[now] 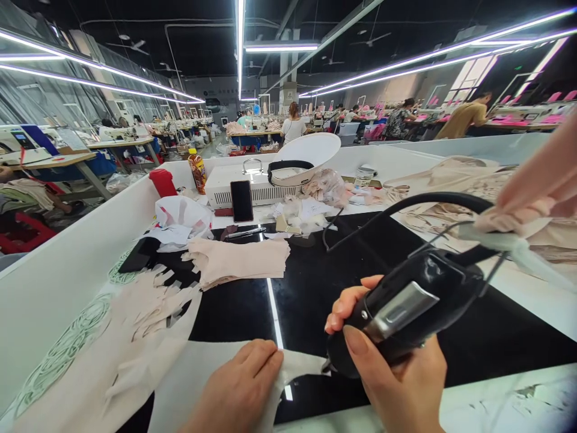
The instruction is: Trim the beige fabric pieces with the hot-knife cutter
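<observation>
My right hand [396, 373] is wrapped around a black corded handheld power tool [406, 307] with a silver lever on its side. The tool tilts down to the left, and its small tip meets the end of a pale fabric piece [302, 364]. My left hand [243, 385] lies on that fabric with its fingers close together, pressing it against the glossy black tabletop [243, 313]. Beyond the hands sits a stack of beige cut fabric pieces [243, 261]. More beige fabric [130, 325] is heaped to the left.
A black cable [419, 198] arches from the tool, near a blurred pinkish shape [541, 174] I cannot make out. Behind are a phone [242, 201], a white vented box [225, 186], a sun visor [306, 159] and a bottle [197, 171]. Green cord coils [67, 343] lie left.
</observation>
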`<state>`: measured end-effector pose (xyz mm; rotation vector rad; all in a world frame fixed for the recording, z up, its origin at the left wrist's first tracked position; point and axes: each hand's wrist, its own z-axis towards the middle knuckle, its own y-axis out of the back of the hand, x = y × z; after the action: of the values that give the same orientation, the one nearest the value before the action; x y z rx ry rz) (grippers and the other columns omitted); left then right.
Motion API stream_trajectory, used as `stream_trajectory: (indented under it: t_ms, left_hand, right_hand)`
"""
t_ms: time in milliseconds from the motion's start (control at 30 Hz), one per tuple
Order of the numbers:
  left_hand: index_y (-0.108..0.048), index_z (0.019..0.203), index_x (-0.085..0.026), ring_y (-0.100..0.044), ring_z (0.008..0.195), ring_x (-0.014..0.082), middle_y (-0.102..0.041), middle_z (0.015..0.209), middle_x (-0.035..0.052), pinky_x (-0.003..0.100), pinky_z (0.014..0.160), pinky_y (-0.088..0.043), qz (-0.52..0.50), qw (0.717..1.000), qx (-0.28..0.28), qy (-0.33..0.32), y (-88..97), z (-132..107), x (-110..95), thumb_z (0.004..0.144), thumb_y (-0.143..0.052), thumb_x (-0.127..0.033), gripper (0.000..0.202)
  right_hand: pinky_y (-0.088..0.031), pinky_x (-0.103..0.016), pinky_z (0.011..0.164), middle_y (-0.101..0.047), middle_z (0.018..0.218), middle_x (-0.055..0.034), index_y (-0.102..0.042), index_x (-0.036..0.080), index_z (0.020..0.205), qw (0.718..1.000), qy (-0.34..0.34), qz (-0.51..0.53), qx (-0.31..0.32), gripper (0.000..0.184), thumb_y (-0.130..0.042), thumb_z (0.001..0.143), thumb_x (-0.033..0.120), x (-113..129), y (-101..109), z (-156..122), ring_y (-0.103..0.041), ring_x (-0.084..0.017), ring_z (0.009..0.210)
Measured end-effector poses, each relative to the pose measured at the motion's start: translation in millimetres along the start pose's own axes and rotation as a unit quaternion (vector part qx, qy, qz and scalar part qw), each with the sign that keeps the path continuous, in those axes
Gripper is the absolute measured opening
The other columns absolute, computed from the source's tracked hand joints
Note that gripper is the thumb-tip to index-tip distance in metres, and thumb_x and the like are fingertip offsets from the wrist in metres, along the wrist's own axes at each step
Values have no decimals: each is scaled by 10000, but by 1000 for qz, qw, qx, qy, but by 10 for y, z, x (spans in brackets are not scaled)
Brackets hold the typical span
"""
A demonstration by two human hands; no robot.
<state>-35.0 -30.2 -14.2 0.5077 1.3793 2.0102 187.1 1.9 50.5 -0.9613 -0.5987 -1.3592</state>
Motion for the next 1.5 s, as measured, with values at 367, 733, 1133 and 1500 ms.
stream_trajectory:
  t_ms: [367,733,1133,1500]
  left_hand:
    - [-602,1327,-117,-720,1044,252,-739,1145,125,340,875,-600,127,992,-13,-20,-237,11,-158,1102,-515,-336,325]
    - [-607,1403,-219,-694,1128,331,-734,1220,156,427,951,-566,179,983,-27,15,-377,-75,-294,1002,-545,-709,636]
    - [-610,1428,-193,-742,1075,306,-755,1172,157,372,862,-595,231,969,-70,-47,-404,-164,-227,1116,-238,-621,648]
    - [-610,1450,-211,-728,1132,306,-735,1238,157,381,896,-605,222,970,-70,-63,-327,-184,-265,1104,-287,-652,647]
  right_hand:
    - [-655,-312,637,-695,869,1,-582,287,1198,1000,-18,10,-20,401,-801,882,169,35,-104,-43,-701,-171,682]
    - [-630,-298,589,-667,857,4,-585,283,1190,996,-43,23,-73,390,-822,882,254,92,-220,-91,-670,-169,656]
    - [-621,-295,627,-686,891,-2,-605,308,1223,997,-24,80,-3,374,-814,914,279,-2,-102,5,-670,-152,678]
    - [-628,-263,673,-695,911,10,-607,325,1222,997,-30,65,25,361,-796,923,255,-30,-95,-6,-688,-140,718]
